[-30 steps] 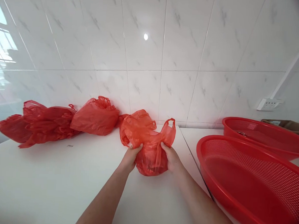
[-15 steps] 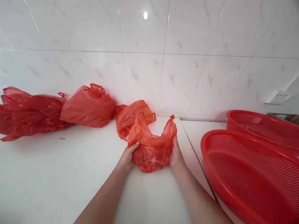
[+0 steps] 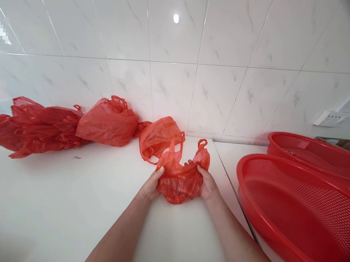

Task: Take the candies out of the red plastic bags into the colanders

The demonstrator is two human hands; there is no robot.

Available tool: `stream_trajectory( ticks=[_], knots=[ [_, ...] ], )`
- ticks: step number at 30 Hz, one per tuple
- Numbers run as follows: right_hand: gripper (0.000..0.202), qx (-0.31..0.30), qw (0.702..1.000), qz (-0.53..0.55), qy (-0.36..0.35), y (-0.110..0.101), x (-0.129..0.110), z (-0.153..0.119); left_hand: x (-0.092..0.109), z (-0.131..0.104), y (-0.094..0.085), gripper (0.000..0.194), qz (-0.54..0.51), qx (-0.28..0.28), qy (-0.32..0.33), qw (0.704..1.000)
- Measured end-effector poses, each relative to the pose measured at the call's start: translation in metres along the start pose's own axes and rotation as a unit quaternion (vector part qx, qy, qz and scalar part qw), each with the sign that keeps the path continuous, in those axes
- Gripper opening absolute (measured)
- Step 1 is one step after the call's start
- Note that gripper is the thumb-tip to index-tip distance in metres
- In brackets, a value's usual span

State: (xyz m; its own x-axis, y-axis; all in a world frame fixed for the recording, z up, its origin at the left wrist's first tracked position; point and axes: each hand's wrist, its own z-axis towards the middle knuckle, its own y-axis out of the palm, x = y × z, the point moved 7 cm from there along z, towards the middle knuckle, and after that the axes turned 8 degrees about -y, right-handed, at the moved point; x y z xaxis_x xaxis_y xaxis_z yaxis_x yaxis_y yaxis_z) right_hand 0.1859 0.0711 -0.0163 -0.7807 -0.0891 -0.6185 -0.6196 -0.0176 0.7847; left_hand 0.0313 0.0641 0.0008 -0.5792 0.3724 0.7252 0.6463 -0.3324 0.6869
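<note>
A thin red plastic bag (image 3: 180, 186) rests on the white table in front of me, bulging low with contents I cannot make out through the film. My left hand (image 3: 153, 184) grips its left side, thumb on the near face and the other fingers hidden behind. On the right side, my right hand (image 3: 207, 183) has its thumb over the bag's upper edge, and some fingertips show beyond the rim. Both handle loops stand up loosely. Just behind lies another red plastic bag (image 3: 159, 136), crumpled and lighter, close to the held one.
Along the tiled wall stand a full red bag (image 3: 108, 123) and a heap of red bags (image 3: 49, 129) at left. Two red plastic baskets (image 3: 279, 169) occupy the right, past a table seam. A brown tray (image 3: 344, 144) and a wall socket (image 3: 331, 119) are farther back.
My right thumb has moved up onto the bag's rim, and fingertips now show behind it. The bag's top has folded lower on the right. The view has shifted slightly left.
</note>
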Motion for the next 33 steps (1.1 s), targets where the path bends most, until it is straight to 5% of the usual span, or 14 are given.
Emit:
stream_trajectory(
  ticks=[4, 11, 19, 24, 28, 33],
  knots=[
    [0.005, 0.002, 1.000, 0.002, 0.008, 0.002, 0.006, 0.000, -0.007, -0.004, 0.015, 0.052, 0.089, -0.037, -0.067, 0.993],
    [0.024, -0.062, 0.998, 0.021, 0.010, 0.019, 0.006, -0.010, -0.002, -0.001, -0.015, 0.036, 0.002, 0.143, -0.026, 0.989],
    [0.011, -0.037, 0.999, 0.000, 0.002, 0.017, 0.004, -0.012, -0.005, 0.002, -0.024, 0.012, -0.082, 0.194, -0.022, 0.977],
    [0.035, -0.084, 0.996, 0.005, 0.032, 0.029, 0.005, -0.016, -0.008, 0.000, -0.015, 0.015, -0.093, 0.150, -0.037, 0.984],
    [0.056, -0.048, 0.998, -0.002, 0.026, 0.033, 0.005, -0.019, -0.006, -0.001, -0.011, 0.024, -0.061, 0.120, -0.021, 0.991],
    [0.037, -0.098, 0.993, -0.066, -0.005, 0.041, 0.008, -0.022, -0.008, 0.002, -0.010, 0.029, -0.032, 0.116, -0.017, 0.993]
  ],
)
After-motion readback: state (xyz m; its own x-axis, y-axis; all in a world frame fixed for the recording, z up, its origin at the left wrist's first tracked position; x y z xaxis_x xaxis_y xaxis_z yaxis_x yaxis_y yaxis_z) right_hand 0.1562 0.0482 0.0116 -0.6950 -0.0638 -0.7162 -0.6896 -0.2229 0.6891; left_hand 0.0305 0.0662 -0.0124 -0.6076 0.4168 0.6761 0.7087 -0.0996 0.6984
